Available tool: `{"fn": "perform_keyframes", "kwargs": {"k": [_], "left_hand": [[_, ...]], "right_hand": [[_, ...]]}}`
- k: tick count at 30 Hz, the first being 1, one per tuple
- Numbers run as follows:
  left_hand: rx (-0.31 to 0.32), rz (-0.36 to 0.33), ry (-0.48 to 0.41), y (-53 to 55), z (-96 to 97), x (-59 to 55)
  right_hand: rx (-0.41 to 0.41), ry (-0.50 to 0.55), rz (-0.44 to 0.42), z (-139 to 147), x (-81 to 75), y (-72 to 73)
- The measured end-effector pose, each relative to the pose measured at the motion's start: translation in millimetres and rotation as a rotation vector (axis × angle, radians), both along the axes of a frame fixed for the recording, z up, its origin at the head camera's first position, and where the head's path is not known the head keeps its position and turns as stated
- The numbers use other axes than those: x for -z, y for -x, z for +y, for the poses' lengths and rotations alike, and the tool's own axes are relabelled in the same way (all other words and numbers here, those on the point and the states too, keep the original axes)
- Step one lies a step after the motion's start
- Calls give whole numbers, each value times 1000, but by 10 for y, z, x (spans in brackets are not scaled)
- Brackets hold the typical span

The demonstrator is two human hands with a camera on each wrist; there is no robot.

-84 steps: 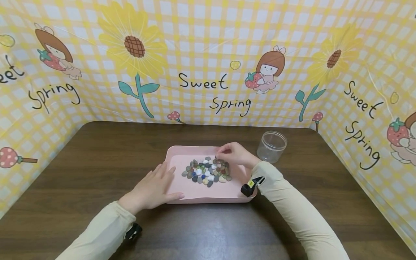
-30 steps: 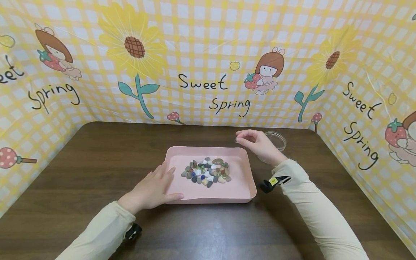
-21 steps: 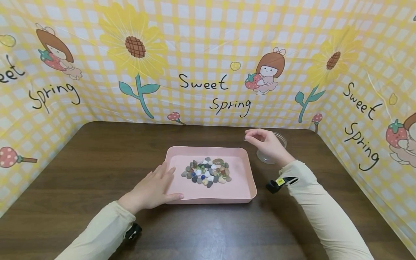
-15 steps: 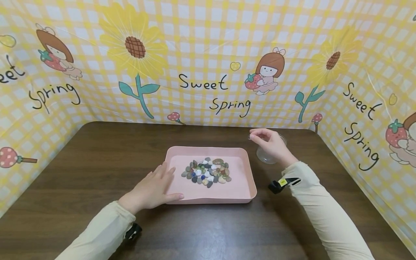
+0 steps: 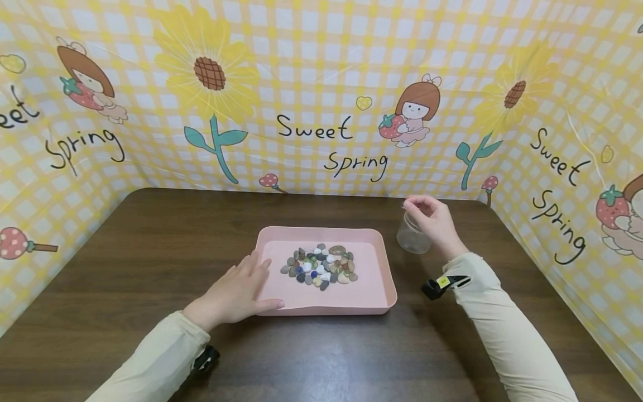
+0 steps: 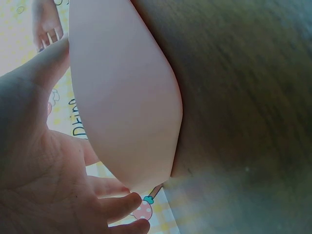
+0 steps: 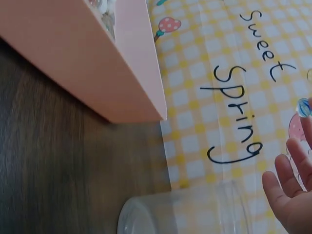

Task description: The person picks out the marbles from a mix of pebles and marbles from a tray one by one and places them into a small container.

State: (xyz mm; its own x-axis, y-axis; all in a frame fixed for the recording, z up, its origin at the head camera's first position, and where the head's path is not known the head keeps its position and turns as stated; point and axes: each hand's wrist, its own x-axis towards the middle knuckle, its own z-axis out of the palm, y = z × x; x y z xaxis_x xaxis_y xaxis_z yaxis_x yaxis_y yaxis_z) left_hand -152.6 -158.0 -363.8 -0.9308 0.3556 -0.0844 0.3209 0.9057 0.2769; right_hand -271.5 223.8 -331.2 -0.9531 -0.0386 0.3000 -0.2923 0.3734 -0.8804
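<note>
My right hand (image 5: 436, 224) pinches a small clear marble with blue stripes (image 7: 303, 107) between thumb and fingertip. It is held above the mouth of a clear jar (image 5: 413, 240), whose right side the hand hides in the head view. On the left, my left hand (image 5: 236, 290) rests with spread fingers against the left end of a pink tray (image 5: 346, 298). Its thumb lies over the front corner of the rim. A pile of mixed pebbles (image 5: 321, 267) and glass marbles, grey, white, brown, green and blue, lies in the middle of the tray.
The jar stands upright on the dark wooden table (image 5: 166, 240), just right of the tray's back corner. A yellow checked cloth (image 5: 311, 67) with printed flowers and figures hangs round the back and sides.
My right hand has gone from the pebble pile, out of the tray and rightward to the jar, carrying the marble. The left hand and the tray have stayed in place.
</note>
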Motion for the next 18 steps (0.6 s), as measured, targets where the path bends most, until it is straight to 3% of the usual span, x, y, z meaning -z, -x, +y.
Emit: {"fn": "perform_keyframes", "kwargs": {"k": [18], "left_hand": [[-4,-15,-18,-14,12,-24]], "right_hand": [[198,60,133,222,179,129]]}}
